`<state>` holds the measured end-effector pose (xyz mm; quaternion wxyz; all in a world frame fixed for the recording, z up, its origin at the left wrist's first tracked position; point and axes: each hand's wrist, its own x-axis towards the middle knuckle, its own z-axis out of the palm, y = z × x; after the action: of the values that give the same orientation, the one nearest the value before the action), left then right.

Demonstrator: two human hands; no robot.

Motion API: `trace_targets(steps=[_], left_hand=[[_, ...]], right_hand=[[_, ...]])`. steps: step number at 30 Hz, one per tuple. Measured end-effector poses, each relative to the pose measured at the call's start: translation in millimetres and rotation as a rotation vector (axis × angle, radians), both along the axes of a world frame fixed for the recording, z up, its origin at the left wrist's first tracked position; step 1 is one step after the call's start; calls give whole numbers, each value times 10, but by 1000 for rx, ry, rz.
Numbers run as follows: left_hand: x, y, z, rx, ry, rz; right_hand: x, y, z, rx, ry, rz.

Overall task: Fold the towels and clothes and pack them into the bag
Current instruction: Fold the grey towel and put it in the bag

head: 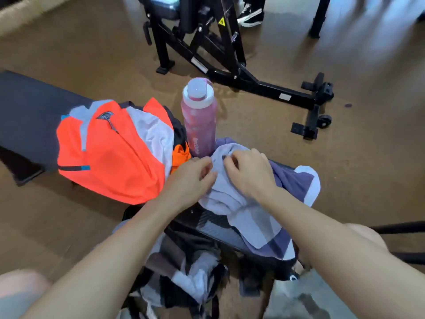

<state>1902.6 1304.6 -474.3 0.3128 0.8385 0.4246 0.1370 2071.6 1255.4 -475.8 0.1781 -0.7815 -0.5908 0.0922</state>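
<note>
Not much to read here. Upper centre of the frame, a yellow warning triangle sticker [221,21] sits on the black exercise machine frame [232,65], symbol too small to make out. White lettering runs up the pink water bottle [199,118], blurred. The dark badge [105,115] on the orange bag [110,155] is illegible.

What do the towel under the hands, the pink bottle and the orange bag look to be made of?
Towel: soft woven cloth, matte, probably cotton terry; it bunches and drapes under both hands.
Pink bottle: likely translucent plastic with a white cap; smooth with a slight sheen.
Orange bag: thin synthetic fabric, probably nylon or polyester; faintly glossy and creased.
</note>
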Motion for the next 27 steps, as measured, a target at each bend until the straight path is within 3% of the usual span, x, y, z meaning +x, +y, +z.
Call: trace_targets(steps=[5, 10, 14, 20, 27], left_hand=[[-139, -257, 173, 25, -57, 132], [-162, -433, 379, 100, -106, 189], [-189, -581, 534, 131, -173, 168], [-166, -761, 798, -9, -418, 152], [-253, -709, 800, -158, -509, -37]], right_hand=[[-151, -259, 113, 91, 80, 48], [-233, -488, 308, 47, 389, 28], [-246, -686, 400, 59, 508, 44], [-321, -810, 741, 282, 578, -11], [-296, -874, 1310, 420, 842, -60]])
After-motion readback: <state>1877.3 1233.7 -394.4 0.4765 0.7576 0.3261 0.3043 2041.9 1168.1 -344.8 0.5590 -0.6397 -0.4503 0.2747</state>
